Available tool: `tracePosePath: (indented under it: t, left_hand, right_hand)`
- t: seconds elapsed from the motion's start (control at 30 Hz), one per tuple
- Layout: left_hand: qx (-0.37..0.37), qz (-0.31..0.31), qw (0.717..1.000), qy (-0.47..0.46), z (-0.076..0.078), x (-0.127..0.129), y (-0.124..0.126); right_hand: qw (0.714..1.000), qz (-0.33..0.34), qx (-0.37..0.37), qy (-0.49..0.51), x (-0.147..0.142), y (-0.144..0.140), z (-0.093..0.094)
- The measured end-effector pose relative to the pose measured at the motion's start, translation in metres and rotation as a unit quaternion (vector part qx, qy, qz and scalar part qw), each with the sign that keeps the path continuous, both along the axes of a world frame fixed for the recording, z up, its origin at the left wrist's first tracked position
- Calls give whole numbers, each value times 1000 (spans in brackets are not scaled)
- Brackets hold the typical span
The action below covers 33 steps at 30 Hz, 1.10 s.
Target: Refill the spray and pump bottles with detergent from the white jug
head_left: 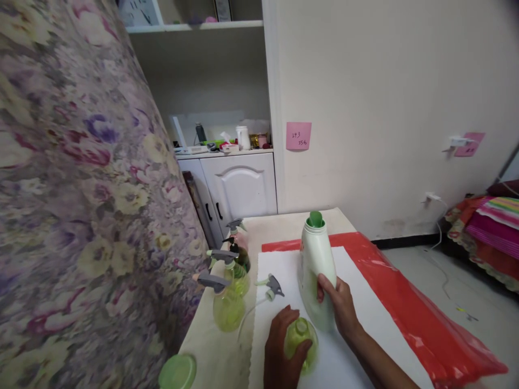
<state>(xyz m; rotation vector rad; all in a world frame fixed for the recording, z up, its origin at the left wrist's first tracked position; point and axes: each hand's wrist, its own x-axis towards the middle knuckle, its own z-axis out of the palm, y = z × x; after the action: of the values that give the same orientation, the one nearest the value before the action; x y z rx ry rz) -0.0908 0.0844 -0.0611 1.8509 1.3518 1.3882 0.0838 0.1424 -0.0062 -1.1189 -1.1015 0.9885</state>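
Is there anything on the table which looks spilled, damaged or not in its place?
No spill or damage shows. The spray head lies detached near the small bottle, which the left hand holds uncapped. The red sheet sticks out unevenly from under white paper, so it looks askew.

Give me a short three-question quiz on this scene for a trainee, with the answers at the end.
1. Which hand grips the large pale bottle?

2. True or false: the small yellow-green bottle in the left hand has nothing screwed onto its neck.

3. What colour is the plastic showing beside the white sheet?
A) Blue
B) Red
C) Yellow

Key:
1. The right hand.
2. True; its neck is bare, and a sprayer lies off to the side with its tube attached.
3. B.
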Motion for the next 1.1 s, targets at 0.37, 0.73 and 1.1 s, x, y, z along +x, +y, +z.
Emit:
tracePosePath:
  t: [0.37, 0.73, 1.1]
  left_hand:
    - [-28, -2, 1000, 2, 13, 11, -2]
    - [-38, -10, 998, -42, 30, 13, -5]
    - [-70, -28, 994, -73, 54, 29, 18]
  right_hand:
    - [1000, -5, 19, -24, 57, -8, 46]
    - [991, 48, -70, -105, 146, -69, 102]
    - [965, 74, -149, -205, 176, -92, 113]
